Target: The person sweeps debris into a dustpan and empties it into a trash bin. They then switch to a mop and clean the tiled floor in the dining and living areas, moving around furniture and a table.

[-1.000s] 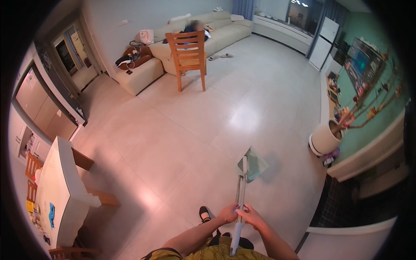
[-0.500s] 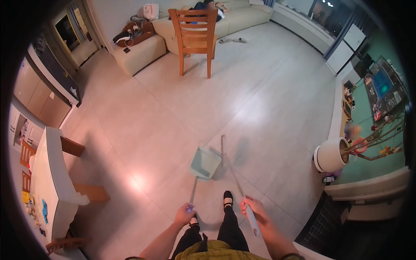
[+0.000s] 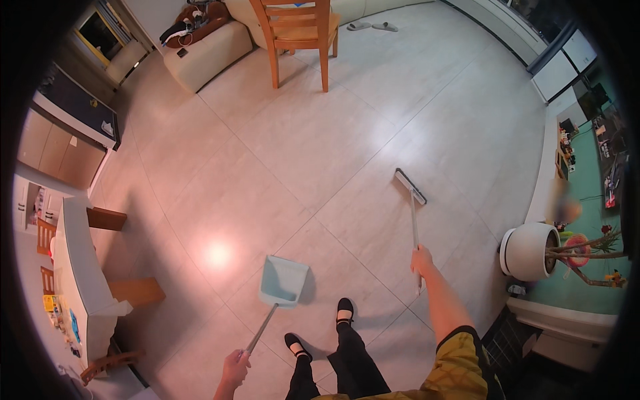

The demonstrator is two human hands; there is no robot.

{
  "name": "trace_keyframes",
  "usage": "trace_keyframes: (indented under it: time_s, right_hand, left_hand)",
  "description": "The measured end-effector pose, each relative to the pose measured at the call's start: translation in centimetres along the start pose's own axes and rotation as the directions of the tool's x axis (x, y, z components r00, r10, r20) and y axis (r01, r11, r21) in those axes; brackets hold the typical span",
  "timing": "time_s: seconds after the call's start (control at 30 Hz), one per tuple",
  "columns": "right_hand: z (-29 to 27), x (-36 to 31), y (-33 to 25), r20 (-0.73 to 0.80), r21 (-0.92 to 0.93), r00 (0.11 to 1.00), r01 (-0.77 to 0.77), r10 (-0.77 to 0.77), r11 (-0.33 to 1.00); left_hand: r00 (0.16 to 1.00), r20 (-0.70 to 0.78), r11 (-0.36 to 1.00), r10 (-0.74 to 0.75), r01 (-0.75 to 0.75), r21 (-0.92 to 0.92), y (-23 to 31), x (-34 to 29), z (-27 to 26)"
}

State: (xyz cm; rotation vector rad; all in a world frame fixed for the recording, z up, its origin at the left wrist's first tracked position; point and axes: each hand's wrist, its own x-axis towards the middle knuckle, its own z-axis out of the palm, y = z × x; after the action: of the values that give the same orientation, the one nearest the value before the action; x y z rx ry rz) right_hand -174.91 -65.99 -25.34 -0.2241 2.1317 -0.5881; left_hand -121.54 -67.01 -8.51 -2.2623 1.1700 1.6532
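Over on the left, the left hand (image 3: 235,369) is seen wrapped shut around the top end of a thin metal handle, and just beyond the fingers that handle runs down and away to a pale blue dustpan (image 3: 284,281) set on the floor tiles (image 3: 320,153) ahead of the two black shoes (image 3: 320,328). The dustpan looks to be thin plastic, so it is judged light and a little springy, easily tipped from the long handle; the hold is best kept high on the handle, as it is now. The fingers themselves are partly cut off near the lower edge, so only a closed fist can be made out. Moving right, the right hand (image 3: 422,259) is closed around the upper part of a broom (image 3: 412,207), whose slim pole stretches forward from the knuckles to a narrow flat head lying on the tiles, well beyond the fingertips. The pole is judged stiff and light, perhaps slick where it is bare metal, so a firm grip is called for. Whether any dirt lies between broom head and dustpan cannot be told; the glare on the tiles hides it. Further right, a white plant pot (image 3: 527,252) stands against the wall, with its branches cut off by the dark rim.
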Motion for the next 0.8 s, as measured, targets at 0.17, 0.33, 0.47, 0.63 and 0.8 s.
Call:
trace_keyframes:
  time_s: [0.17, 0.33, 0.47, 0.63, 0.8]
  right_hand:
    - [3.8, -3.2, 1.6, 0.017, -0.235, 0.995, 0.095, -0.094, 0.967]
    - [8.6, -9.3, 8.9, 0.183, -0.490, 0.970, 0.231, -0.160, 0.840]
    - [9.8, -19.3, 5.1, 0.417, -0.502, 0.906, 0.165, 0.070, 0.849]
    - [10.5, -23.5, 6.5, 0.600, -0.440, 0.779, 0.134, 0.180, 0.888]
    - [6.6, -23.2, 7.6, 0.556, -0.410, 0.810, 0.075, 0.184, 0.909]
  left_hand:
    - [1.000, 0.001, 0.999, 0.014, -0.014, 0.039, -1.4, 1.6, -0.5]
    - [0.998, 0.031, 0.998, 0.059, -0.060, 0.023, 0.7, 2.6, -0.8]
    - [0.998, 0.039, 0.997, 0.054, -0.056, 0.057, 1.2, 3.1, -0.8]
    - [0.994, 0.055, 0.995, 0.096, -0.097, 0.017, 2.3, 3.2, 0.1]
    - [0.993, 0.037, 0.993, 0.113, -0.114, 0.010, 2.5, 2.5, -0.1]
